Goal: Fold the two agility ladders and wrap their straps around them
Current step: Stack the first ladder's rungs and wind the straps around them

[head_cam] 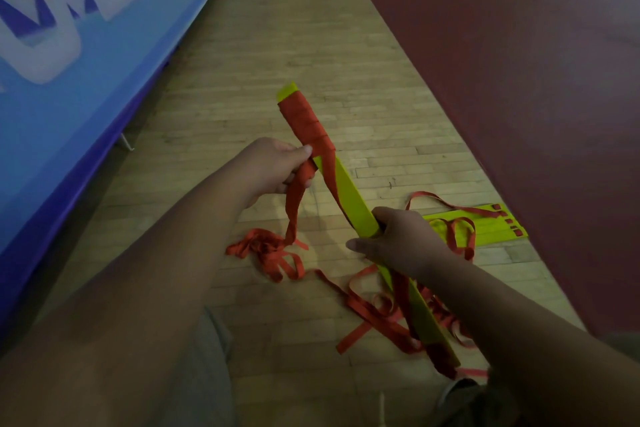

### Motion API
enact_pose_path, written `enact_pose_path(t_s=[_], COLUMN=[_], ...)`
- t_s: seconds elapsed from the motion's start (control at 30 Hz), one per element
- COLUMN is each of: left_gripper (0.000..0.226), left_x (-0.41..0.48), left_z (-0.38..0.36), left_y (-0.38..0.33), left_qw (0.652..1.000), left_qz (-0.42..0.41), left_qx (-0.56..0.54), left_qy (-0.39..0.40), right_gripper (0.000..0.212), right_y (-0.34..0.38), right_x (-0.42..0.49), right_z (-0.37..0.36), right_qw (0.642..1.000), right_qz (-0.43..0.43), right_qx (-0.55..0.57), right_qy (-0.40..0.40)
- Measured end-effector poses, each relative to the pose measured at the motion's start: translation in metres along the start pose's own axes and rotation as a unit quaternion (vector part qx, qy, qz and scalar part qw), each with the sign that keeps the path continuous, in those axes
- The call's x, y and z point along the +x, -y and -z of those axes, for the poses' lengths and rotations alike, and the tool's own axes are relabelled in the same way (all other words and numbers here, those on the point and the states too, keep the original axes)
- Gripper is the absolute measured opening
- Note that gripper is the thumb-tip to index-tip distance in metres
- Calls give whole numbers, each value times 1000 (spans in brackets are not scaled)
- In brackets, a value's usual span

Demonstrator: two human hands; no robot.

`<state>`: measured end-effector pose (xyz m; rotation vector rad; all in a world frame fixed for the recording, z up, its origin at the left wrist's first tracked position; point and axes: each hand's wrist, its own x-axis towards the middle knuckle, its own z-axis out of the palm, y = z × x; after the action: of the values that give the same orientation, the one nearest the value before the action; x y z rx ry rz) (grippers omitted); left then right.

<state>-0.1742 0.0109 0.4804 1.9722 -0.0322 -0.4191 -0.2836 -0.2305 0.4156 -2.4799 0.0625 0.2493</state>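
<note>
In the head view we see one folded agility ladder (353, 198), a stack of yellow-green rungs, held slanting above the wooden floor (277, 28). The right hand (401, 239) is closed round the middle of the stack. The left hand (277, 166) is curled tight on the red strap (294, 211), just beside the stack where the wound turns (304, 118) end. Those turns cover the far end of the stack. The near half is bare, with more red webbing hanging about its lower end. From the left hand the strap drops to a loose heap (266, 250) on the floor, and further loops lie tangled beneath the right forearm. The second ladder (491, 224) lies flat on the floor to the right, rungs stacked, its own strap looped loosely over it, near the edge of a dark red surface (519, 62). A blue banner (86, 62) runs along the left. We judge the first ladder about half wrapped and the second not yet wrapped. The main risk, as we read it, is the heap: pulled upward, it could knot or snag and slacken the turns already laid. If the right hand's hold eases, the rungs could fan apart. The tangle near the second ladder might also drag that stack open. We see no container here; nothing is boxed or bagged.
</note>
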Motion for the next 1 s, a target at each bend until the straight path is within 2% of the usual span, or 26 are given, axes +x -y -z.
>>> enact_pose_path(t_s=[0.17, 0.33, 0.43, 0.5, 0.6, 0.7, 0.83, 1.0], left_gripper=[65, 56, 50, 45, 39, 31, 30, 40], left_x=[-10, -11, -9, -6, -2, 1, 5, 6], left_z=[-5, -14, -12, -9, -4, 1, 10, 10], left_y=[-10, -8, -9, -8, -7, -8, -7, -1], left_qw=[999, 997, 999, 999, 995, 991, 993, 997], left_qz=[2, -11, -23, -32, -45, -50, -52, -39], left_qx=[38, 63, 9, -38, -88, -121, -108, -67], left_qy=[-8, -40, -23, -10, 4, 10, 9, 14], right_gripper=[37, 41, 43, 43, 34, 28, 23, 21], right_y=[2, 3, 6, 8, 13, 14, 7, 5], right_x=[-1, -1, 1, 0, -5, -6, -3, -4], right_z=[-2, -7, -5, 2, 13, 19, 20, 18], right_qw=[999, 998, 997, 992, 962, 938, 937, 954], right_qz=[-15, -40, -52, -64, -82, -65, -29, -20], right_qx=[-52, -43, -1, 67, 217, 290, 296, 271], right_qy=[1, 24, 50, 84, 142, 177, 183, 128])
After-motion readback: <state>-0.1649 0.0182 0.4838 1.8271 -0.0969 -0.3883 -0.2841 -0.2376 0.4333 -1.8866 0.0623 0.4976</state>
